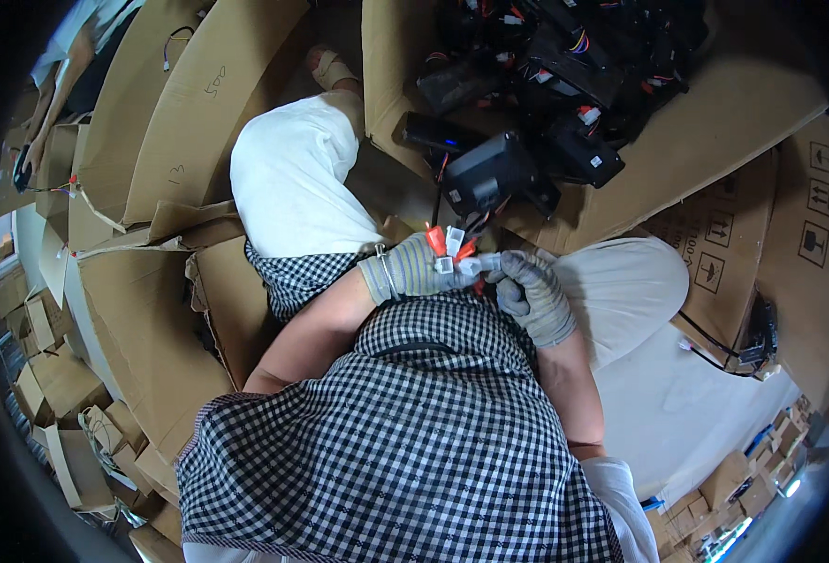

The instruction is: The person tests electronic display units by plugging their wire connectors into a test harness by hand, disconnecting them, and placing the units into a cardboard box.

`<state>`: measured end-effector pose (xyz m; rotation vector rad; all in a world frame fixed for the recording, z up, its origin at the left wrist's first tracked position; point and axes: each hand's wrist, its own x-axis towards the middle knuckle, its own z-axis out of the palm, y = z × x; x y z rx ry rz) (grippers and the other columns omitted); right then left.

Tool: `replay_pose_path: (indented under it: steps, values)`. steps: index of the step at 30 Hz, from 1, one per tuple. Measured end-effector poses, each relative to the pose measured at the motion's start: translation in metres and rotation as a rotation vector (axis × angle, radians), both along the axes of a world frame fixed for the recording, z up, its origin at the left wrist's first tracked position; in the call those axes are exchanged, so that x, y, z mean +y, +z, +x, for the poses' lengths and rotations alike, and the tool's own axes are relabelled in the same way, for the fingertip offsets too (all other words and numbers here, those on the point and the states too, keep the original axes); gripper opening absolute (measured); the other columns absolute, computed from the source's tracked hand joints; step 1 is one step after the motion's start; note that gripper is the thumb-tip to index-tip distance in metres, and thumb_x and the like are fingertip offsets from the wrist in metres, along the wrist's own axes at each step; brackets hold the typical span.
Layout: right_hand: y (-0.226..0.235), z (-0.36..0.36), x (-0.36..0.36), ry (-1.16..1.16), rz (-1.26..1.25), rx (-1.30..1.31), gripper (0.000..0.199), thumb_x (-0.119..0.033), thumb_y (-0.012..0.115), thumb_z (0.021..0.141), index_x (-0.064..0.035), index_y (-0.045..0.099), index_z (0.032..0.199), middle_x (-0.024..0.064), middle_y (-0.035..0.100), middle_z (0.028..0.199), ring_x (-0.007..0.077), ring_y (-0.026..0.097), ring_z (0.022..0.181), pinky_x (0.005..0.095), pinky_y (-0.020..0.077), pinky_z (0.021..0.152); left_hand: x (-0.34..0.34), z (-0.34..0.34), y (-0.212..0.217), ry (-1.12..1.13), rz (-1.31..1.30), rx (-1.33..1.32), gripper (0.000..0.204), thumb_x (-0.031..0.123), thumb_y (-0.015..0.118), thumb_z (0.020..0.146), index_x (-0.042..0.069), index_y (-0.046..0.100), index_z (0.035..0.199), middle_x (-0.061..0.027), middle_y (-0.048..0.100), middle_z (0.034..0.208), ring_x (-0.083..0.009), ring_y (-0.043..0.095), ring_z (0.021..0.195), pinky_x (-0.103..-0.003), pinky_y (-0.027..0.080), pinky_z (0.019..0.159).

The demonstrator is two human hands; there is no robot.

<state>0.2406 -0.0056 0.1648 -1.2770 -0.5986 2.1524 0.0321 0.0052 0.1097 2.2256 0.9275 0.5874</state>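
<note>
Both of my hands wear grey striped knit gloves and meet above my lap. My left hand (407, 268) is closed round a bunch of plug connectors on wires, some white (454, 240) and some red (436, 241). From the right, my right hand (536, 296) is closed, its thumb and fingers pinching a pale plug connector (488, 263) beside that bunch. Just beyond my hands lies a black box-shaped device (491, 174), and dark wires run from it toward the connectors. My fingers partly hide the wires.
Past my knees, an open cardboard box (714, 155) holds many black devices (574, 84) with tangled wires. Cardboard flaps (142, 319) stand on the left. Another wired black device (760, 333) lies at the right. At the upper left, another person's arm (75, 70) shows.
</note>
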Motion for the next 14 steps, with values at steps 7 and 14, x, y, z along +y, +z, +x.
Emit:
replay_pose_path:
  steps: [7,14]
  values:
    - [-0.015,0.011,0.003,0.347,0.32,-0.216,0.027,-0.001,0.052,0.076,-0.0059,0.063,0.101,0.0046,0.06,0.072,0.0092,0.051,0.054,0.0215,0.0405,0.048,-0.002,0.0,-0.005,-0.151,-0.323,0.023,0.028,0.038,0.045,0.089,0.022,0.057,0.107,-0.0111,0.051,0.08,-0.0266,0.055,0.067,-0.038,0.044,0.054]
    - [0.002,0.005,0.014,0.297,-0.065,-0.124,0.034,-0.035,0.056,0.087,-0.0049,0.065,0.1,-0.0003,0.059,0.068,0.0013,0.037,0.046,0.0159,0.0278,0.042,-0.002,0.001,0.001,-0.073,-0.516,-0.029,0.027,0.033,0.061,0.081,0.012,0.059,0.098,-0.007,0.052,0.079,-0.0222,0.054,0.073,-0.035,0.042,0.063]
